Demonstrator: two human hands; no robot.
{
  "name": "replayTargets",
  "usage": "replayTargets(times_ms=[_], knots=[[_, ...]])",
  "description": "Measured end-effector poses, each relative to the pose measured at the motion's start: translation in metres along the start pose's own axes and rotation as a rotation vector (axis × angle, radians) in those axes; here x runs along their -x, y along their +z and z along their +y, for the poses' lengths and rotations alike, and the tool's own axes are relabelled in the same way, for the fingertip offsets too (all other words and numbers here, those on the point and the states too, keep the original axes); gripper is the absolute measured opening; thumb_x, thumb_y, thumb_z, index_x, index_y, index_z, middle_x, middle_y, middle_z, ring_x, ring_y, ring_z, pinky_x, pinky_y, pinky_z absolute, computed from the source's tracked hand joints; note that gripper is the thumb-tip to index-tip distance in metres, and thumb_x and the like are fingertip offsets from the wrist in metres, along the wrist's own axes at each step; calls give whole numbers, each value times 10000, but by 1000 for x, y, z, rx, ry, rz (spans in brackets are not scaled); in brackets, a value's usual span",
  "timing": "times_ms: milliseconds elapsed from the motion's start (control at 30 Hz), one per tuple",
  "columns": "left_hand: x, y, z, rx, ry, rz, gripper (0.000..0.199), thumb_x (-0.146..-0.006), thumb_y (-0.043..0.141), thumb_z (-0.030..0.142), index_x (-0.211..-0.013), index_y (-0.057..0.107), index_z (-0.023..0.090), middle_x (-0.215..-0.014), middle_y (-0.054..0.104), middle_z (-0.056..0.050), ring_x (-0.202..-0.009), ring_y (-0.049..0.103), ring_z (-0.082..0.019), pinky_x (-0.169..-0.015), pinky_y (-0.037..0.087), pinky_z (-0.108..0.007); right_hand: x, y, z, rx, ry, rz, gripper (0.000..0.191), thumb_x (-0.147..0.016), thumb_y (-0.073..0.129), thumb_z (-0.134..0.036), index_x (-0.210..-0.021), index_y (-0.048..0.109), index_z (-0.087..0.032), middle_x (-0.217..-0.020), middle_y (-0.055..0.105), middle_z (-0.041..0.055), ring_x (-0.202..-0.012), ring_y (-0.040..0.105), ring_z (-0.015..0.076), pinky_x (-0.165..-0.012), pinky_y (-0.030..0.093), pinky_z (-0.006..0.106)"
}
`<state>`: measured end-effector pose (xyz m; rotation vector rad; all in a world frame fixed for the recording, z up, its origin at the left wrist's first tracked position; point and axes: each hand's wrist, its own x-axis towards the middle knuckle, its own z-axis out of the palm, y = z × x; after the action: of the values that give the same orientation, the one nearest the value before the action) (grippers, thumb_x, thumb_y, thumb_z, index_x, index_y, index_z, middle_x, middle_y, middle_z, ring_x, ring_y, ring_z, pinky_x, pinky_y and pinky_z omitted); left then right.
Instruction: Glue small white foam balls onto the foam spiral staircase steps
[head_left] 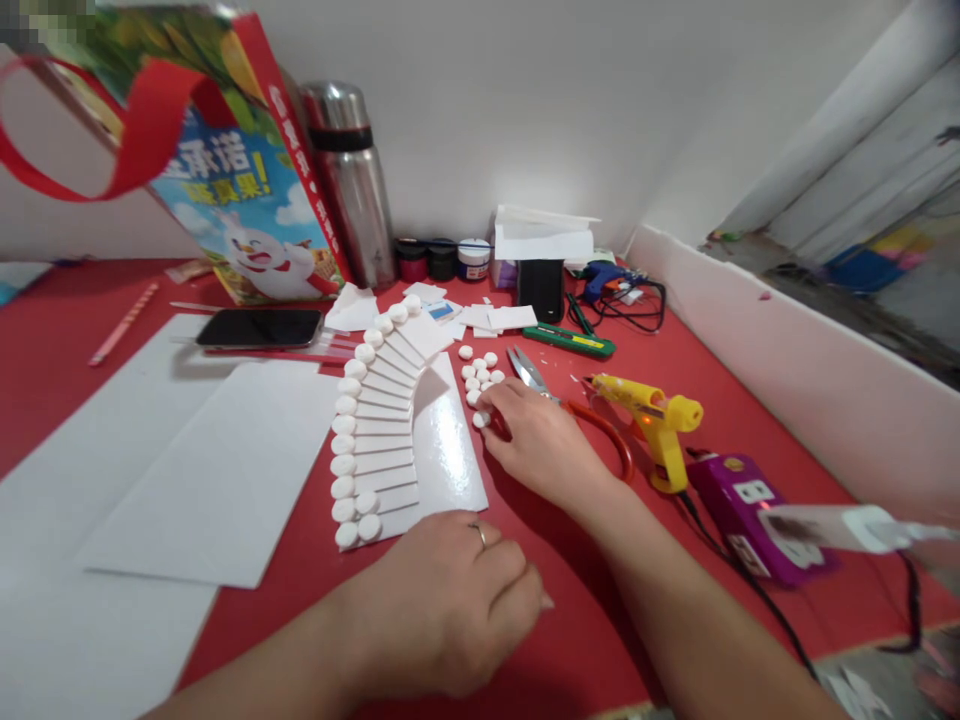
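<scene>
My right hand (541, 440) is at the small pile of white discs (480, 365), with thumb and forefinger closed on one white disc (481, 419). My left hand (457, 595), a ring on one finger, rests curled into a fist near the table's front; what it holds, if anything, is hidden. Just beyond it lies a curved fan of white strips (386, 425) on a glossy white board (450, 440). White discs (343, 445) line the fan's outer edge, and two more discs (368, 515) sit inside that row at its near end.
Right of my right hand lie orange-handled scissors (531, 372), a yellow glue gun (656, 420) and a purple power block (757, 510) with cables. A green cutter (570, 340), phone (259, 328), steel flask (349, 190) and gift box (247, 200) are farther back. White sheets (217, 470) cover the left.
</scene>
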<state>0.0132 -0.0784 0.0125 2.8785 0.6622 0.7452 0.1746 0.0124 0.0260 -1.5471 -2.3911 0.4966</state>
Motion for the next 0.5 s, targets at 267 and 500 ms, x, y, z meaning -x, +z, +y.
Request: replayTargets(times_ms=[267,500], knots=[[3,-2,-5,-26,-13,6,23,-917,640,164,-895,645,162,-728,633,6,-595,505,-184,-560,360,-361,2,-6,-2,44,-5,-50,313,-900,559,-148,-1206,624,-165,-1232,671,115,-993,669,247,-744,424,309],[2,-7,-8,-55,-16,36,79,-952,613,176,-879,642,172,-731,657,4,-579,506,-180,-546,383,-353,4,-12,3,40,29,-26,228,-908,614,-245,-1123,634,-173,-1174,677,101,-974,662,251,-738,424,312]])
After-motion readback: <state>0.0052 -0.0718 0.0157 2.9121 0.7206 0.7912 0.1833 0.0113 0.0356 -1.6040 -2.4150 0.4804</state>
